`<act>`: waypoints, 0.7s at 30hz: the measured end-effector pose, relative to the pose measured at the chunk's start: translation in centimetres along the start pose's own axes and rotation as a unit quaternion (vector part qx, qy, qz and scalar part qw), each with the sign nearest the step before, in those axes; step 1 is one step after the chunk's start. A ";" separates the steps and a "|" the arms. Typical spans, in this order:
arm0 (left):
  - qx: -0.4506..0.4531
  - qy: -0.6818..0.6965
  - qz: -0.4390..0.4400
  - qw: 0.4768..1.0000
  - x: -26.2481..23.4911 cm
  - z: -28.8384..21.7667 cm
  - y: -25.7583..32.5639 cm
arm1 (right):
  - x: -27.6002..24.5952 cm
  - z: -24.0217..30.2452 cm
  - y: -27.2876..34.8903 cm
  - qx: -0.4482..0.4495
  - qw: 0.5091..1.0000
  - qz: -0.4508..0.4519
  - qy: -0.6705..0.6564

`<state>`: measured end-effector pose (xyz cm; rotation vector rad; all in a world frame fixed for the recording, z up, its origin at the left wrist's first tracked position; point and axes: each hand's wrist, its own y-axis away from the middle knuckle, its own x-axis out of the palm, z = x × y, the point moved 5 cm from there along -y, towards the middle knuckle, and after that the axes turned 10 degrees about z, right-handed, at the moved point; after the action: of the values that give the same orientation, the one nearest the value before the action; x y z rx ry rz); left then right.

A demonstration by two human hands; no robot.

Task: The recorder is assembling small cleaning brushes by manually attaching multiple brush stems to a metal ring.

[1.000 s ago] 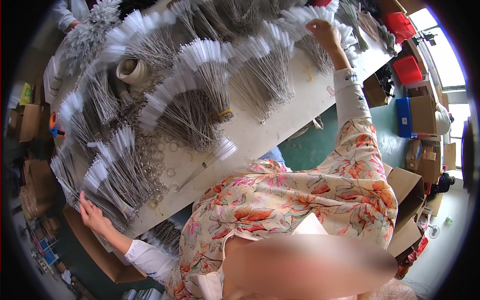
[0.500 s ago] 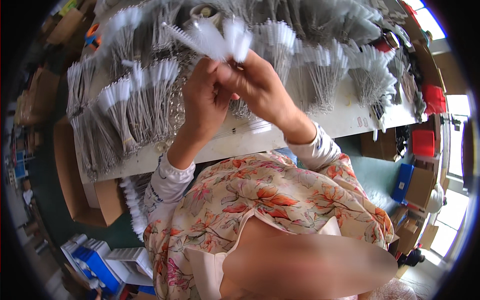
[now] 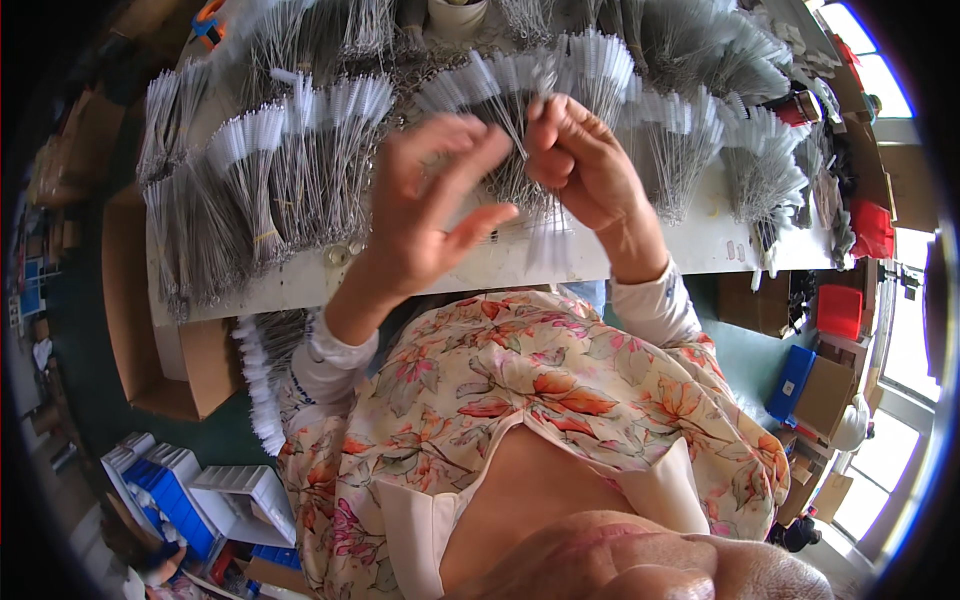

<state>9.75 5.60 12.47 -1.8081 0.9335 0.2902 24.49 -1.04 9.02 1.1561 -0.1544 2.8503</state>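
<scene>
My right hand [image 3: 592, 170] is closed around a few thin wire-stemmed brushes [image 3: 548, 248]. Their white bristle ends hang below the fist, blurred, while the wire loop ends stick up above the fingers. To its left, my left hand [image 3: 425, 205] holds nothing, its fingers spread and smeared by motion. Behind both hands lies a fanned bundle of white-tipped brushes [image 3: 470, 85], partly hidden by them. Another upright bundle [image 3: 597, 75] stands just beyond my right hand.
Many bundles of wire brushes [image 3: 245, 150] cover the white table [image 3: 690, 235]. A roll of tape [image 3: 458, 18] is at the back. An open cardboard box [image 3: 150, 300] stands at the left, blue and white crates [image 3: 240, 500] below it, red bins [image 3: 840, 310] at the right.
My hands were together with the bristle ends up; now they have parted. The brushes in my right hand are turned bristles down, and my left hand has let go and opened.
</scene>
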 end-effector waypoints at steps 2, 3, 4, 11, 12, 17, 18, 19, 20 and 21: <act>0.011 0.100 -0.018 0.995 -2.2 1.2 -1.8 | 1.4 0.1 0.7 0.076 0.946 0.028 0.314; -0.017 0.186 -0.016 0.982 -2.4 1.6 -2.0 | 2.9 -0.4 0.7 0.107 0.904 0.010 0.414; -0.025 0.247 0.065 0.966 -1.1 0.8 -1.8 | 4.0 -0.9 0.6 0.113 0.893 0.040 0.434; -0.069 0.287 0.137 0.945 -1.1 1.0 -0.1 | 4.8 -1.0 1.2 0.135 0.903 0.092 0.397; -0.086 0.283 0.118 0.948 -1.2 0.8 0.2 | 4.7 -1.3 1.2 0.158 0.910 0.110 0.366; -0.022 0.266 0.065 0.962 0.5 -1.5 1.0 | 3.3 -2.8 3.7 0.245 0.939 0.148 0.193; -0.009 0.207 0.083 0.975 1.6 -1.3 2.3 | 2.3 -2.7 4.6 0.260 0.911 0.116 0.298; -0.016 0.206 0.084 0.975 1.7 -1.2 3.2 | 1.1 -2.2 5.6 0.272 0.871 0.086 0.399; -0.141 0.167 0.076 0.973 1.5 0.3 4.5 | -0.7 -1.6 6.9 0.235 0.797 0.072 0.552; -0.260 0.129 0.069 0.954 1.2 1.8 5.9 | -2.6 -1.0 8.8 0.189 0.698 0.051 0.689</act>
<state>6.77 5.62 6.99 -2.3056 1.2556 0.4233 24.84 -9.76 5.87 -1.2175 0.4655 2.9940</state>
